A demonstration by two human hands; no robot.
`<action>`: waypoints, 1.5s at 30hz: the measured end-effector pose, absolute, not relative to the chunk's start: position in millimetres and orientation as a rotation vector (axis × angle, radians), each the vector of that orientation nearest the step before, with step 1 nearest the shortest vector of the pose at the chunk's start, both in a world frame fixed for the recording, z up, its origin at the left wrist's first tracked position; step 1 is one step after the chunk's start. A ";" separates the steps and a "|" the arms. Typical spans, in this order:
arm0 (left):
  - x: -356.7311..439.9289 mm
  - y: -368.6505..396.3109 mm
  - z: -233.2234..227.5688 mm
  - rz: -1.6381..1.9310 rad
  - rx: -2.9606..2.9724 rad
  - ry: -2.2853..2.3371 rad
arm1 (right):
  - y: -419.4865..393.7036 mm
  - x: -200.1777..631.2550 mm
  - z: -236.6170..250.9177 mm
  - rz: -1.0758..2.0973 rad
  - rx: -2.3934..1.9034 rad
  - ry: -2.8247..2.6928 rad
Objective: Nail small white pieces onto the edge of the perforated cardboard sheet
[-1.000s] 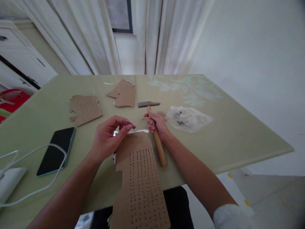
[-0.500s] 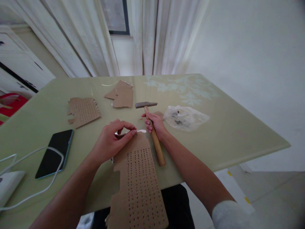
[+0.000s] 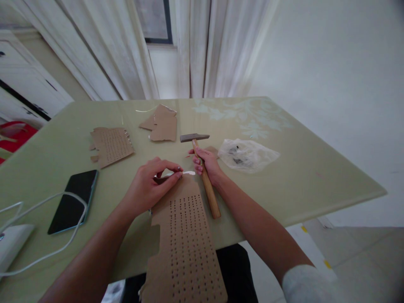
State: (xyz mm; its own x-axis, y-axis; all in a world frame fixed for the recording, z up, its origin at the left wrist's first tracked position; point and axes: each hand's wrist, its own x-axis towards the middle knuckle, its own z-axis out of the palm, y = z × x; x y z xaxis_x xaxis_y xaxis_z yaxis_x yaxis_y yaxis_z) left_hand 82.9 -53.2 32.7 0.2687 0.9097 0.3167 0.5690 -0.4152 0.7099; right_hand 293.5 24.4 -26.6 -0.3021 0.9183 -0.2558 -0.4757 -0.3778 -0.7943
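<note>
Cardboard pieces (image 3: 186, 248) – three; hammer (image 3: 203, 174) – one.

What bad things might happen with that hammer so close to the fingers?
The left hand pinches something tiny at the top edge of the holed cardboard, right beside the hammer gripped by the right hand. A strike there might catch those fingertips. The cardboard also hangs well past the table edge, so it may tip or slide. The phone lies nearby and could get knocked.
</note>
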 end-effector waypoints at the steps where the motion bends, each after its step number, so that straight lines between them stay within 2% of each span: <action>1: 83.0 -53.1 32.4 0.990 2.089 1.325 | 24.3 293.7 -26.5 1.830 -0.887 -0.750; 15: 85.3 -50.2 34.8 0.959 2.177 1.321 | 18.0 297.9 -18.8 1.741 -0.885 -0.932; 21: 83.2 -45.3 26.9 0.955 2.120 1.254 | -15.8 330.3 39.3 1.323 -0.989 -1.437; 26: 84.8 -43.5 23.8 0.998 2.128 1.199 | -50.5 359.5 106.0 0.660 -1.272 -2.145; 29: 85.5 -42.8 22.1 1.023 2.128 1.159 | -64.6 360.3 127.7 0.416 -1.377 -2.275; 45: 89.7 -42.6 25.1 1.050 2.131 1.081 | -80.1 339.9 140.5 0.252 -1.476 -2.310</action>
State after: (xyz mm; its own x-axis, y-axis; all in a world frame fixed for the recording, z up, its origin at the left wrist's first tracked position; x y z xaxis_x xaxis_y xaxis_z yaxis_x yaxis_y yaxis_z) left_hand 89.7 -42.6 25.1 0.3794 0.8336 0.4016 0.4262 -0.5427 0.7238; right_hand 339.9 -80.1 140.5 -0.3716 0.9010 0.2236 0.8316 0.4302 -0.3512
